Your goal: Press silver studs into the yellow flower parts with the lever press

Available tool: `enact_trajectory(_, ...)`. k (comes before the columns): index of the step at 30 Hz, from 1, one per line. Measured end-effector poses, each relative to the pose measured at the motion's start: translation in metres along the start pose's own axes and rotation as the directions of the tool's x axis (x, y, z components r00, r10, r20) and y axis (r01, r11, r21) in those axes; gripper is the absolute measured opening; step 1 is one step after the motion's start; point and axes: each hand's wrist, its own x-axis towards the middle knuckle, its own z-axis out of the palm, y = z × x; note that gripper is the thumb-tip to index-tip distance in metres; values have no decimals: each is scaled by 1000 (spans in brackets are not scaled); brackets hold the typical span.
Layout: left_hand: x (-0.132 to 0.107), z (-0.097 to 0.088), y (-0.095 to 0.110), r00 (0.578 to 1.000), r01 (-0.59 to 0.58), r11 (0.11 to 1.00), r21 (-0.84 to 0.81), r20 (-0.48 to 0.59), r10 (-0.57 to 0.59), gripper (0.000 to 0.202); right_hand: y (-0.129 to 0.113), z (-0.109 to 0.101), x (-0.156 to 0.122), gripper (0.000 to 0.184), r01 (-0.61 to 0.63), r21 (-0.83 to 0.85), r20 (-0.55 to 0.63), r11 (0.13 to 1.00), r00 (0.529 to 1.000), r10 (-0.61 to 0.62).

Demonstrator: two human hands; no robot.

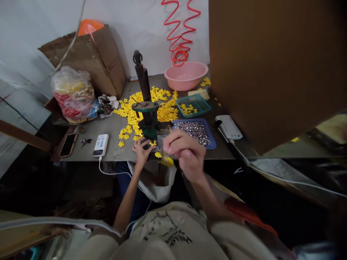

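**A:** Quick check. Your L hand (pixel 142 151) is spread wide, fingers curled down at the foot of the green cast-iron hand press (pixel 145 119), w/ nothing clearly held. R hand (pixel 184 153)?

**B:** Narrow pinch, fingertips together, but it's blurred, so can't tell if you've got anything. The yellow plastic flower-shaped piece (pixel 164 159) sits just below it, nr the near table edge, and I can't tell if it's held.

**A:** Main risk?

**B:** Your L fingers, right by the press base. If the tall coil-sprung head comes down w/ them there, you could get pinched. Next, a careless R-hand swing could clip the blue plastic tray of small silver metal caps (pixel 195 133), just right of the press, and spill them.

**A:** And the loose yellow plastic flowers (pixel 146 108)?

**B:** Heaped far side of the press, a few strays toward you. An elbow could sweep those off. The white cable (pixel 114 173) from the white power bank (pixel 101 145) drops off the near edge too, so it could snag your L arm.

**A:** Surface?

**B:** Grey table top (pixel 114 135), w/ a teal plastic basket (pixel 193 105) and pink plastic bowl (pixel 185 76) far right. Brown cardboard box (pixel 89 61) far left, red coiled air hose (pixel 179 36) on the white wall (pixel 135 29) behind.
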Motion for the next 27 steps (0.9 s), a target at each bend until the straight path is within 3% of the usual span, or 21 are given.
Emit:
enact_trajectory(2, 2, -4, 2, 1000, 0, 1000, -6, -12, 0, 23, 2, -6, -15, 40, 39, 79, 15, 996, 999, -41)
enact_trajectory(4, -2, -12, 2, 999, -9, 1000, -28, -39, 8, 22, 11, -23, -11, 47, 47, 98, -38, 994, 998, -43)
enact_trajectory(5, -8, -18, 0, 999, -24, 998, -57, -38, 22, 23, 19, -35, -6, 50, 15, 29, -72, 999, 997, -13)
enact_trajectory(7, -29, -30, -8, 998, -54, 987, -155, 25, 58, 27, 39, -66, -1, 49, -147, -280, -118, 949, 986, 118)
enact_trajectory(8, -44, -35, -14, 993, -55, 974, -219, 92, 77, 30, 51, -84, -3, 42, -251, -488, -134, 836, 968, 212)
enact_trajectory(10, -77, -40, -28, 962, -5, 957, -290, 261, 84, 34, 78, -116, -15, 26, -376, -835, -159, 401, 863, 479)
enact_trajectory(12, -102, -42, -42, 929, 28, 958, -285, 362, 81, 40, 104, -138, -31, 18, -287, -956, -184, 57, 739, 649)
enact_trajectory(14, -107, -49, -55, 925, 43, 963, -265, 375, 62, 39, 122, -146, -44, 22, -164, -984, -167, -71, 702, 692)
enact_trajectory(16, -88, -64, -66, 957, 46, 968, -245, 290, 28, 30, 133, -144, -49, 26, -92, -991, -137, -101, 728, 672)
enact_trajectory(18, -47, -85, -77, 995, 39, 981, -192, 93, -21, 30, 137, -140, -48, 24, -60, -991, -122, -116, 746, 654)
enact_trajectory(20, 4, -103, -86, 992, 56, 995, -81, -107, -65, 34, 139, -139, -45, 19, -53, -992, -115, -114, 759, 641)
enact_trajectory(22, 54, -112, -94, 971, 99, 991, 87, -225, -77, 37, 139, -142, -42, 15, -74, -994, -109, -82, 764, 636)
enact_trajectory(24, 91, -110, -99, 960, 220, 951, 215, -221, -172, 42, 137, -146, -41, 13, -119, -992, -113, -34, 761, 638)
enact_trajectory(27, 118, -97, -102, 980, 197, 931, 307, -50, -191, 36, 134, -149, -44, 13, -194, -980, -130, 34, 765, 631)
